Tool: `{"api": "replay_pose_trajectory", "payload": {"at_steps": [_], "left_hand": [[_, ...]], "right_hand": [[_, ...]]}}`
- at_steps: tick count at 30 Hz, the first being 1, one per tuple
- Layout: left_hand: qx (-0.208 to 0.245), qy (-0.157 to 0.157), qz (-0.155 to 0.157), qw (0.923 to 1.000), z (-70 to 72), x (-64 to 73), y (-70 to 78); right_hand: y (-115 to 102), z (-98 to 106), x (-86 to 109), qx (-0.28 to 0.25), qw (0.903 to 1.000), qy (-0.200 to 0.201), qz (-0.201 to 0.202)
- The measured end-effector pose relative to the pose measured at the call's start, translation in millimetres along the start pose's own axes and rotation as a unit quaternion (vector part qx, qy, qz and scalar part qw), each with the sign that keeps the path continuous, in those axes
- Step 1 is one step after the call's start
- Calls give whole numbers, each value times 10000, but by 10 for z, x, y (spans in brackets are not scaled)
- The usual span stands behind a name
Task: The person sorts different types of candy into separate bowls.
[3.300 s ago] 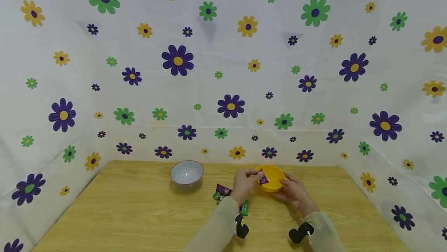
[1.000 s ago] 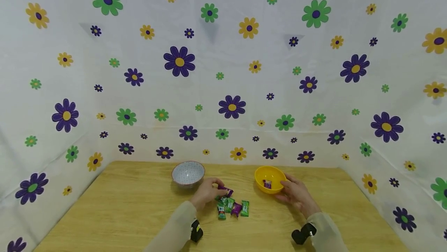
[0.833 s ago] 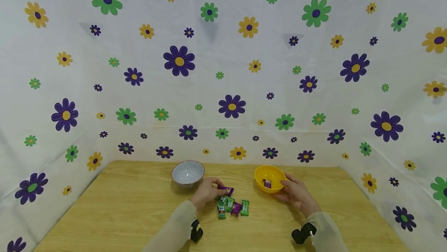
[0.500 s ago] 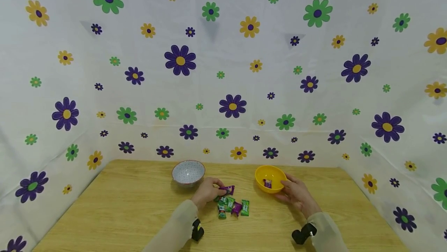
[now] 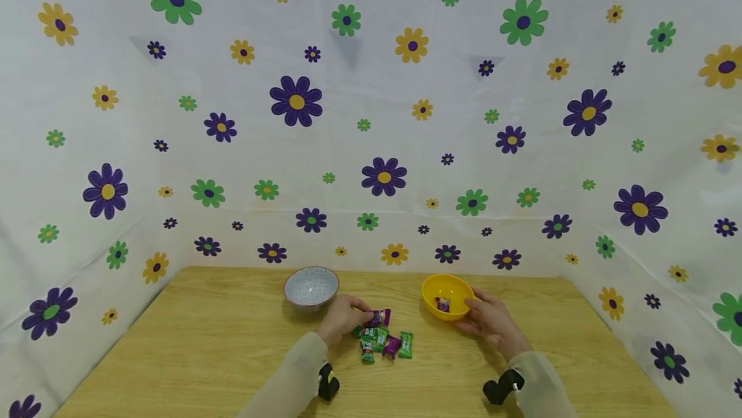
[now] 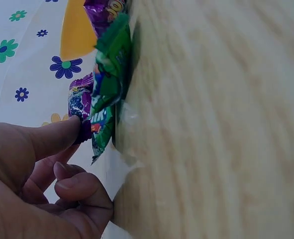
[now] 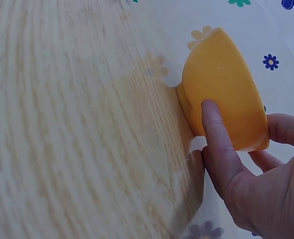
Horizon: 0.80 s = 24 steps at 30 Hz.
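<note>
My left hand [image 5: 342, 320] is at a small pile of wrapped candies, its thumb and finger pinching the end of a purple candy [image 5: 379, 317]. In the left wrist view the thumb presses on that purple candy [image 6: 79, 99], beside a green candy [image 6: 103, 127]. My right hand [image 5: 493, 323] holds the yellow bowl [image 5: 436, 313] at its right side, thumb at the rim and fingers along the outer wall. One purple candy [image 5: 443, 304] lies inside this bowl. From the right wrist, the yellow bowl [image 7: 221, 84] is seen side-on, standing on the table.
Several green candies [image 5: 406, 344] and another purple candy [image 5: 391, 346] lie close together on the wooden table [image 5: 220, 353]. A grey-blue bowl with a red rim [image 5: 311, 288] stands just behind my left hand. Flower-printed white cloth [image 5: 348, 147] surrounds the table's back and sides.
Earlier my left hand held a purple candy over the yellow bowl; that candy now lies inside. The left hand moved left to the pile and pinches another, slightly turned. The right hand stays.
</note>
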<state>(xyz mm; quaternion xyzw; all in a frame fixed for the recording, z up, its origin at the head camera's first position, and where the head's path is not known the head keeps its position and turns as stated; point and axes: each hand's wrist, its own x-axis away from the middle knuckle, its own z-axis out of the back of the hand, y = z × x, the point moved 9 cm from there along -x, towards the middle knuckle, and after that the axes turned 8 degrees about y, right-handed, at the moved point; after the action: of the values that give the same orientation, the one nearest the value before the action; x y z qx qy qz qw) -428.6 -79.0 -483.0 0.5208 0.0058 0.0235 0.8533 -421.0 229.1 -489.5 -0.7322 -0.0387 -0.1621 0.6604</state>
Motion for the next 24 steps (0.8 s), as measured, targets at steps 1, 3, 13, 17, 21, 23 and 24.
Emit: {"api": "replay_pose_trajectory", "payload": {"at_steps": [1, 3, 13, 17, 21, 23, 24], "left_hand": [[47, 12, 10, 10000, 3, -3, -1], [148, 7, 46, 9999, 3, -10, -9], [217, -93, -75, 9997, -56, 13, 56], [317, -82, -146, 9994, -91, 30, 111], [349, -45, -88, 9993, -94, 38, 165], [381, -63, -45, 9992, -100, 31, 190], [389, -75, -14, 9992, -106, 25, 199]], "right_hand": [[-4, -3, 1, -6, 10000, -7, 13], [-10, -9, 3, -26, 10000, -32, 36], [-6, -21, -1, -86, 9999, -63, 58], [-4, -18, -7, -75, 9999, -72, 63], [-9, -13, -6, -58, 9999, -66, 63], [-8, -7, -5, -58, 9999, -59, 59], [-9, -5, -3, -66, 9999, -51, 57]]}}
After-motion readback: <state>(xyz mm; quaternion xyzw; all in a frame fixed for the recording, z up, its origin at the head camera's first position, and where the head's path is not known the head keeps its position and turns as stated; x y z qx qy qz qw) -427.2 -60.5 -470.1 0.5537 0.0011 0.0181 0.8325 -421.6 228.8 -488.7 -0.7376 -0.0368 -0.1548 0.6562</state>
